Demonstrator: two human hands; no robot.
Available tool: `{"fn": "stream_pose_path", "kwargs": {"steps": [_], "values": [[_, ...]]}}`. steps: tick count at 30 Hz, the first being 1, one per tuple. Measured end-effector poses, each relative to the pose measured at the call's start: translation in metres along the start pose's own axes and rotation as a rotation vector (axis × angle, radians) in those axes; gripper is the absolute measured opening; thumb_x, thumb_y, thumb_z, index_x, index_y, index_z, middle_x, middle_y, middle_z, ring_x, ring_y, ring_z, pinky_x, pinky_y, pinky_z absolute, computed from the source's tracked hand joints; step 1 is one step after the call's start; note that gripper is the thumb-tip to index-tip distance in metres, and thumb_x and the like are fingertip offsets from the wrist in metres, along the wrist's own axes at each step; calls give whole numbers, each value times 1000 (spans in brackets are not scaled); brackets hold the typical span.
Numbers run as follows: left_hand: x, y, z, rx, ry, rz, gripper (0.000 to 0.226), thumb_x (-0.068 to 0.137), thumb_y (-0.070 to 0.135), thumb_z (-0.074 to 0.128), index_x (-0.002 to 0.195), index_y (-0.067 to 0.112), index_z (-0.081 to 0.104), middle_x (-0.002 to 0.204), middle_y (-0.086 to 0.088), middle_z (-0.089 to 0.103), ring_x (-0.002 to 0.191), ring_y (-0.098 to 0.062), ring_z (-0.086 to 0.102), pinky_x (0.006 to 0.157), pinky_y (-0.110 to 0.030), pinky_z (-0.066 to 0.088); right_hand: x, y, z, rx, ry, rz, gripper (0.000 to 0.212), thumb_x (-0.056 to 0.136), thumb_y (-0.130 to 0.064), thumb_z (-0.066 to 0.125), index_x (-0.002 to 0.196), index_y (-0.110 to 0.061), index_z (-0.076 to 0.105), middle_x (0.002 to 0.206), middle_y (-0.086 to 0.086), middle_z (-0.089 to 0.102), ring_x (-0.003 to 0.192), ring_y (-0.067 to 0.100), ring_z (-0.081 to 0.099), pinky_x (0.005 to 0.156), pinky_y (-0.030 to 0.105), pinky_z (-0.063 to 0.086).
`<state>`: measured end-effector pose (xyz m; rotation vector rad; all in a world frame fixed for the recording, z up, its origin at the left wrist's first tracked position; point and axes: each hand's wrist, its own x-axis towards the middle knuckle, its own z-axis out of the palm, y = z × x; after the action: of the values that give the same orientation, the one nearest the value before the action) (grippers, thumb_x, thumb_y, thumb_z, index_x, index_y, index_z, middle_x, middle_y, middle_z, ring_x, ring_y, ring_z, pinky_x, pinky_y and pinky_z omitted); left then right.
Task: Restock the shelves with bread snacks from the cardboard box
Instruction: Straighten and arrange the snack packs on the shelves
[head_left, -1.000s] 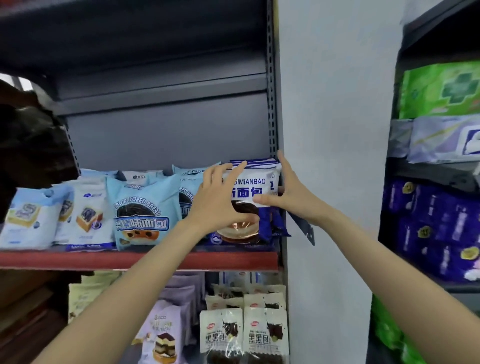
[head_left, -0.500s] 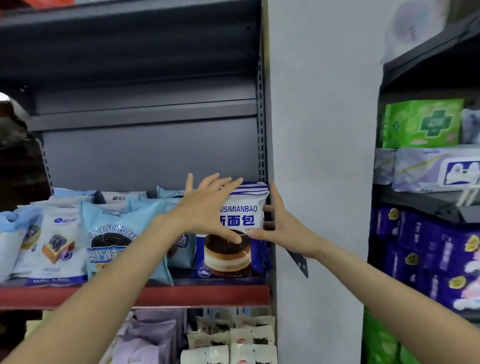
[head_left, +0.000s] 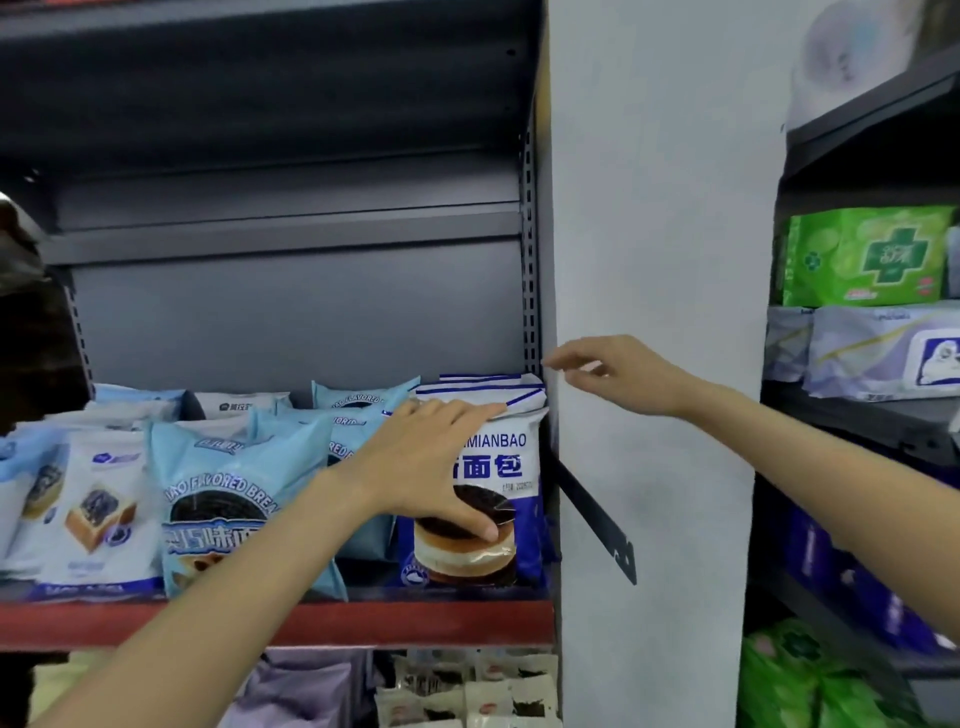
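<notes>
Head view is showing two bare forearms reaching up from the bottom edge toward a shelf with a red front edge (head_left: 363, 621). The left hand (head_left: 431, 467) is lying flat against the front of a white and dark blue bread pack (head_left: 498, 488), fingers straight along its top and thumb pressing on the printed cake. That pack is standing upright at the shelf's right end, against the slotted upright, with like packs stacked behind it. The right hand (head_left: 618, 376) is hanging apart from the pack by the white wall, fingers loosely extended, holding nothing. Left of the pack, light blue bread packs (head_left: 228, 499) are leaning in rows.
</notes>
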<state>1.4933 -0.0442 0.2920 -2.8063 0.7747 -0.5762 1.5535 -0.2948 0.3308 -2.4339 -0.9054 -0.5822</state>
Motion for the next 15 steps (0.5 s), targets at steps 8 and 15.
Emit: {"fn": "stream_pose_path", "kwargs": {"steps": [8, 15], "values": [[6, 2, 0, 86, 53, 17, 116, 57, 86, 55, 149, 32, 9, 143, 8, 35, 125, -16, 38, 104, -34, 25, 61, -6, 24, 133, -484, 216, 53, 94, -46, 48, 142, -26, 36, 134, -7, 45, 116, 10, 46, 90, 28, 49], [-1, -2, 1, 88, 67, 44, 120, 56, 88, 52, 150, 27, 7, 149, 4, 27, 129, -16, 31, 105, -31, 19, 88, -6, 20, -324, -329, -38, 42, 96, -36, 48, 134, -17, 49, 134, 4, 54, 119, 20, 50, 94, 24, 34]]}}
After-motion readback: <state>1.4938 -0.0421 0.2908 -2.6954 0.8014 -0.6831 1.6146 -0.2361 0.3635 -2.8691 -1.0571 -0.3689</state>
